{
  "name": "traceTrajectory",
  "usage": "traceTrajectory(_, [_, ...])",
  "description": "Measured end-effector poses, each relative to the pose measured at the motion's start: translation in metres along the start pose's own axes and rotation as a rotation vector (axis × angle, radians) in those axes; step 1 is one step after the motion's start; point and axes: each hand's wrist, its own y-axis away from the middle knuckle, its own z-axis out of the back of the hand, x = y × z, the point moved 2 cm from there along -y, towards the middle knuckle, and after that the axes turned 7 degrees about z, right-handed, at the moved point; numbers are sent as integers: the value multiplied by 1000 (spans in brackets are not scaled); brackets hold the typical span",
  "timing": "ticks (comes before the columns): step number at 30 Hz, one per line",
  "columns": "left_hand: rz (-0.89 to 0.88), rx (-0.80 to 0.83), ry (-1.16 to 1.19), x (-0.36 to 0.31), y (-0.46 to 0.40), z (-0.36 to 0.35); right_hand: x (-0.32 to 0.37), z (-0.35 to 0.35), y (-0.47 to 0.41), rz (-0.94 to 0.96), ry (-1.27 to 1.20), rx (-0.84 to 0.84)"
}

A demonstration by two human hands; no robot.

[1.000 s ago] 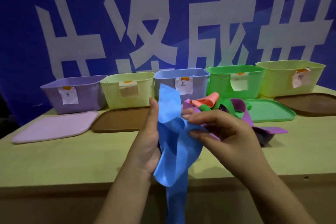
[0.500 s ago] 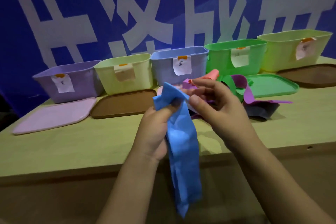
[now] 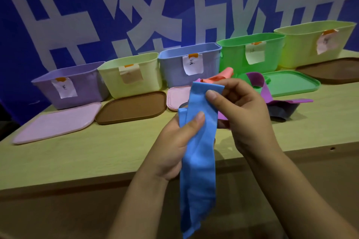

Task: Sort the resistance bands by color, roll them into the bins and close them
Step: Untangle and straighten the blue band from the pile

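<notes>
My left hand (image 3: 174,145) and right hand (image 3: 240,110) both pinch the top of the blue band (image 3: 198,161), which hangs straight down, with the blue bin (image 3: 174,72) just behind.

We can't read the writing on any paper label (image 3: 192,64): too small. Interiors of all five bins are out of sight, walls block them, e.g. the blue bin (image 3: 174,68). The blue band (image 3: 196,161) covers most of the left hand's (image 3: 174,147) fingers and part of the pink lid (image 3: 177,97). The right hand (image 3: 242,114) hides the middle of the band pile (image 3: 272,91) near the counter's (image 3: 77,157) far edge, so we can't count bands there. The far-right bin (image 3: 314,44) and the brown lid (image 3: 334,70) before it are cut off by the frame edge. Both forearms run off the bottom.
</notes>
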Motion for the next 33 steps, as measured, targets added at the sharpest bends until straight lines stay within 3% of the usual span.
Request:
traceTrajectory(6, [39,-89,106,1,-1,4,5,5,-1,49,-140,-59])
traceTrajectory(11, [-158,-247,27,-2,-3,5,6,7,14,28,-156,9])
traceTrajectory(16, [-226,-327,-29,-6,1,3,7,4,34,49,-80,35])
traceTrajectory(33, [-143,-133,75,-19,16,-8,14,3,40,173,140,-99])
